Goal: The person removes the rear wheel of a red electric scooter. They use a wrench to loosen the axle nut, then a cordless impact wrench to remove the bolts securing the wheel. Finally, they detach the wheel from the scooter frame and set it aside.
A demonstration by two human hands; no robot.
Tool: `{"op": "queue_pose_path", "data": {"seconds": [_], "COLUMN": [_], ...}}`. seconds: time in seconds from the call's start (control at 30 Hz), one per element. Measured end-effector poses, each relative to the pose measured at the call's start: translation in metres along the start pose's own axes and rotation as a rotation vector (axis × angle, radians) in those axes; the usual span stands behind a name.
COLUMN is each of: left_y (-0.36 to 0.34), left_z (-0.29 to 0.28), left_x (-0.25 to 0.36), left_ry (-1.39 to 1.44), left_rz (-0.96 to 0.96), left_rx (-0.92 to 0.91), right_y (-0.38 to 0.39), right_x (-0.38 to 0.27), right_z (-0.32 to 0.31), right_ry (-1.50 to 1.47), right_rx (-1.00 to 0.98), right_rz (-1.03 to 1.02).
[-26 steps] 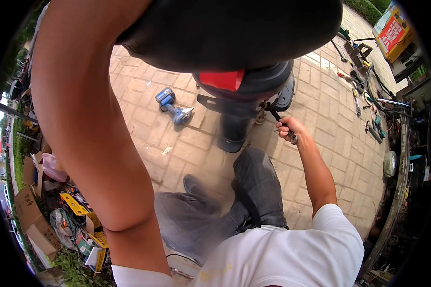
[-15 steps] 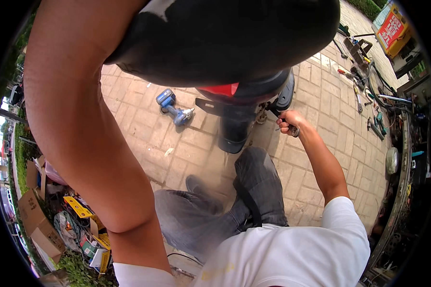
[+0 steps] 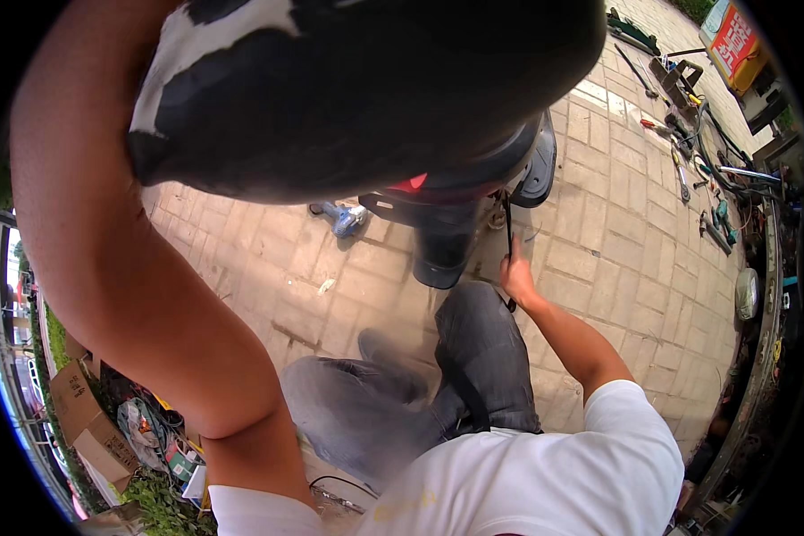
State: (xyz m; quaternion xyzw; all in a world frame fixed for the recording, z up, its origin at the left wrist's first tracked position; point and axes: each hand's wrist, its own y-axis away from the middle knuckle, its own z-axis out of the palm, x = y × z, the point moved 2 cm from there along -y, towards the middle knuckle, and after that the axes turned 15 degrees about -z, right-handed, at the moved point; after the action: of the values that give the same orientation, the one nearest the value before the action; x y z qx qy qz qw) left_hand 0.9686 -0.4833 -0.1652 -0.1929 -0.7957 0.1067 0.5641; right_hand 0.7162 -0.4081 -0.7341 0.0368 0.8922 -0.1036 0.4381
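Observation:
My left arm reaches up beside a torn black scooter seat (image 3: 375,80), its hand beyond the top edge. Below the seat are a small red body panel (image 3: 411,182) and a black mudguard (image 3: 442,255). My right hand (image 3: 515,272) is closed on a long black wrench (image 3: 509,223), whose upper end meets metal fittings (image 3: 497,214) at the scooter's lower right side; whether it is seated on a bolt I cannot tell. A blue cordless power tool (image 3: 339,218) lies on the paving, partly behind the seat.
Loose tools and cables (image 3: 701,161) spread over the paving (image 3: 598,295) at right, beside a metal rack (image 3: 764,339). A red-and-yellow sign (image 3: 731,40) stands beyond. Cardboard boxes (image 3: 85,411) and clutter lie at left. My bent legs (image 3: 482,348) are below the mudguard.
The seat has tilted and shifted leftward with my left arm, showing more torn covering and hiding more of the power tool. My right hand has moved slightly down and left, the wrench now steeper.

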Motion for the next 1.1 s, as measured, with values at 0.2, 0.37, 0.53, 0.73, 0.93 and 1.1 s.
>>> {"op": "queue_pose_path", "data": {"seconds": [0.2,0.37,0.53,0.73,0.93,1.1], "left_y": [0.002,0.001,0.000,-0.003,0.002,0.007], "left_z": [-0.002,0.000,-0.002,-0.013,-0.021,-0.021], "left_x": [-0.009,-0.028,-0.032,-0.031,-0.035,-0.037], "left_ry": [-0.715,-0.751,-0.702,-0.626,-0.581,-0.562], "left_rz": [0.546,0.581,0.548,0.494,0.462,0.447], "left_rx": [0.147,0.174,0.198,0.253,0.270,0.271], "right_y": [0.000,-0.049,-0.034,0.020,-0.033,-0.070], "right_x": [0.066,0.134,0.138,0.046,-0.048,-0.061], "right_z": [0.034,0.047,0.018,-0.064,-0.114,-0.120], "right_ry": [0.174,0.386,0.512,0.281,-0.358,-0.347], "right_rx": [-0.058,0.193,0.100,-0.152,-0.341,-0.378], "right_rz": [0.042,-0.144,0.105,0.078,0.474,0.541]}}
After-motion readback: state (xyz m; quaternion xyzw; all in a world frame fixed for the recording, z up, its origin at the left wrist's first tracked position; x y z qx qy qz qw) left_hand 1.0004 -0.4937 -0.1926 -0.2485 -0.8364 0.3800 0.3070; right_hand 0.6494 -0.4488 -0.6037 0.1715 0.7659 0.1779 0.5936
